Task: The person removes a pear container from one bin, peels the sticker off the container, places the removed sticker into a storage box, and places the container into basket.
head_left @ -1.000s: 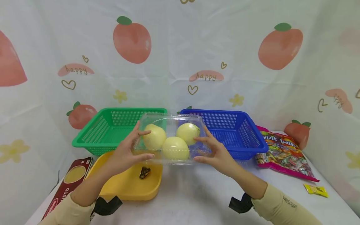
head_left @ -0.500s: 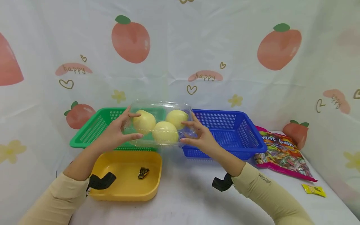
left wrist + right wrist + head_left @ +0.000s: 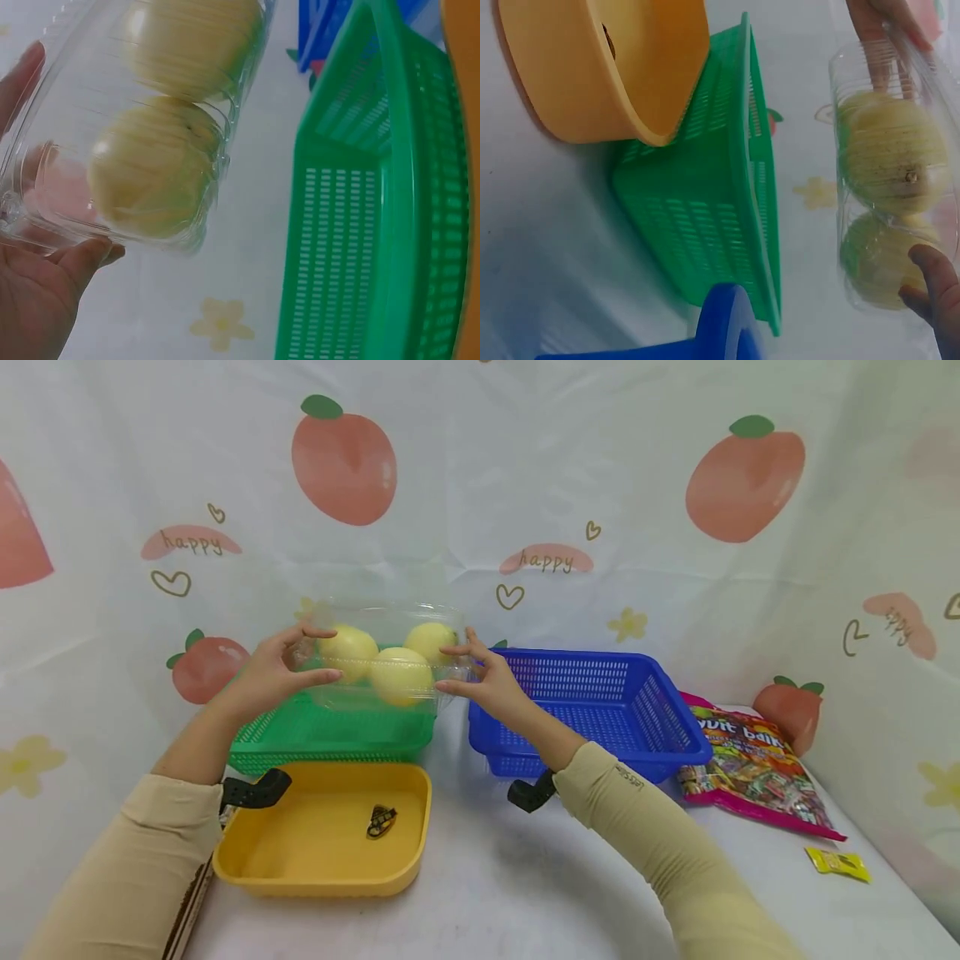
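Note:
A clear plastic clamshell box [image 3: 386,613] with three round pale-yellow fruits [image 3: 402,677] in it is held in the air above the green basket [image 3: 337,737]. My left hand [image 3: 258,679] grips the box's left end, thumb below and fingers higher up. At the right end, my right hand [image 3: 491,681] pinches it in the same way. In the left wrist view, the left thumb presses near a corner of the box [image 3: 75,112], well apart from the basket. Both hands show in the right wrist view, one at each end of the box.
In front of the green basket stands a yellow tub [image 3: 300,843] with a small dark wrapped item [image 3: 381,821] inside. A blue basket [image 3: 600,727] stands to the right. Beyond it lie a candy bag [image 3: 753,768] and a small yellow packet [image 3: 838,864]. A patterned cloth hangs behind.
Both hands have carried the box of fruits up, leftward and away from me, from between the two baskets to above the green one. Baskets and tub have stayed in place.

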Demonstrator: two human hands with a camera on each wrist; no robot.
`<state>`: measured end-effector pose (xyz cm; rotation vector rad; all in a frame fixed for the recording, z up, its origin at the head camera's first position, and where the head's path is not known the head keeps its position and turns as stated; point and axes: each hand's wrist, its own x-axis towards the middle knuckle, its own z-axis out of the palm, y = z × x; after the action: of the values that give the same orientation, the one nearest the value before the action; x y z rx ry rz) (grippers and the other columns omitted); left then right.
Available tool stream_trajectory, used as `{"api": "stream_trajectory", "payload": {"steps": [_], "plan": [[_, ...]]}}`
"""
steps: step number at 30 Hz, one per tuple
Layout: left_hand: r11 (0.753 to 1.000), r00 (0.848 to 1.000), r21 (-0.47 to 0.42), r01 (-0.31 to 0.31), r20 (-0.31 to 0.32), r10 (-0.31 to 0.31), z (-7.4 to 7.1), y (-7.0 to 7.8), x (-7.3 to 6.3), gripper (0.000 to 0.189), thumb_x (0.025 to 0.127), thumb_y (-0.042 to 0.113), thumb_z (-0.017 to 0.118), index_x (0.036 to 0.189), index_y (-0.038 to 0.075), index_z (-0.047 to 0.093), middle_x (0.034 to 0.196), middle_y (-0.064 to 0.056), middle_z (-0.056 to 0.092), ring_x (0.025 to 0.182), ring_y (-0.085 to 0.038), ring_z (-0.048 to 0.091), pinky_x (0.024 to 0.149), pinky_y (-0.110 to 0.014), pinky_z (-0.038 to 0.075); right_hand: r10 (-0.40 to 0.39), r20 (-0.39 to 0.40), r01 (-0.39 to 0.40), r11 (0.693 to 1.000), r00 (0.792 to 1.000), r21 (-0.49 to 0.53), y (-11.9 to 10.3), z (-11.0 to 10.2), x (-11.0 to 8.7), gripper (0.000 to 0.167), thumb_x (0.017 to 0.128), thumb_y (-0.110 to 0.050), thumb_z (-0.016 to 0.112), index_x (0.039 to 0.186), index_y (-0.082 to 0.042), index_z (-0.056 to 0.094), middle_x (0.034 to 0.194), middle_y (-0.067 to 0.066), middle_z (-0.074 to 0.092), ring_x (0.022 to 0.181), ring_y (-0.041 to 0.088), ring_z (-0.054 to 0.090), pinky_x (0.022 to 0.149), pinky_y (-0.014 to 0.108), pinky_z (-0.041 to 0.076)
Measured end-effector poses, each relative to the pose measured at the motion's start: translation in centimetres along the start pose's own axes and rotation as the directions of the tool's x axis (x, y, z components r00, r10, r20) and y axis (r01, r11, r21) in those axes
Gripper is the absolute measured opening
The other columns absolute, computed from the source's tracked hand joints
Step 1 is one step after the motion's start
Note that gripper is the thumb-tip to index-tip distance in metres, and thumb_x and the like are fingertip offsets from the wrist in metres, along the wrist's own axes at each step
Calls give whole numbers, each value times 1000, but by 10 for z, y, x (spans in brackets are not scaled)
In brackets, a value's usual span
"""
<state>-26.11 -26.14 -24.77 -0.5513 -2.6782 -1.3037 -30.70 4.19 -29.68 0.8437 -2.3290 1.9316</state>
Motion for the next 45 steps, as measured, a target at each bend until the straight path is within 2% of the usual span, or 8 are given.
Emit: {"api": "stream_trajectory", "payload": {"steps": [3,12,22,25,29,32,36,45], "plan": [[999,999,-31,35,-1,-35,-7,-6,3,58,87,22,65,137,8,40,159,-4,-2,141,-42,15,104,-65,26,21,12,-21,1000,1000,11,2,8,10,47,83,-10,69,128,-9,55,159,2,5,143,29,20,109,44,35],[994,993,-18,111,-31,-111,-22,-20,7,55,89,29,62,135,6,41,159,-7,3,138,-45,20,103,-65,28,79,35,-79,997,996,4,6,26,34,45,85,-15,67,129,-12,55,159,4,7,136,36,35,103,42,43],[982,980,-14,188,-61,-188,-31,-38,11,62,87,38,62,135,6,40,158,-10,6,140,-43,20,106,-64,26,149,43,-148,989,988,-14,6,40,49,45,86,-20,66,130,-16,56,157,-3,13,130,29,45,105,40,41],[981,977,-15,195,-84,-195,-32,-41,10,63,87,39,62,135,5,40,158,-12,6,139,-42,22,106,-63,27,161,22,-160,986,987,-44,6,43,52,43,86,-23,67,127,-18,58,157,-3,18,138,26,34,118,47,13],[981,976,1,192,-104,-191,-33,-43,10,61,87,41,62,132,6,43,157,-15,9,137,-44,27,104,-63,30,177,-6,-177,982,984,-64,7,46,56,40,85,-25,68,124,-20,61,155,-3,23,145,20,14,116,54,-4],[980,976,39,195,-104,-190,-32,-45,9,61,87,43,60,132,5,44,156,-18,13,135,-46,27,103,-63,30,194,-6,-194,979,981,-58,8,48,57,38,86,-22,67,123,-18,62,154,0,25,145,18,13,117,47,17],[974,975,95,208,-97,-199,-31,-49,8,63,89,46,55,134,2,42,154,-22,15,136,-49,22,103,-66,27,211,-14,-211,975,977,-73,11,51,59,36,87,-20,65,122,-17,62,153,4,29,144,20,20,110,40,35],[965,977,156,210,-83,-199,-30,-57,11,61,92,45,51,132,0,44,148,-30,25,136,-50,19,101,-69,25,241,-61,-248,957,969,-149,13,56,63,33,87,-20,66,119,-15,65,144,5,45,137,22,36,102,37,45]]}}
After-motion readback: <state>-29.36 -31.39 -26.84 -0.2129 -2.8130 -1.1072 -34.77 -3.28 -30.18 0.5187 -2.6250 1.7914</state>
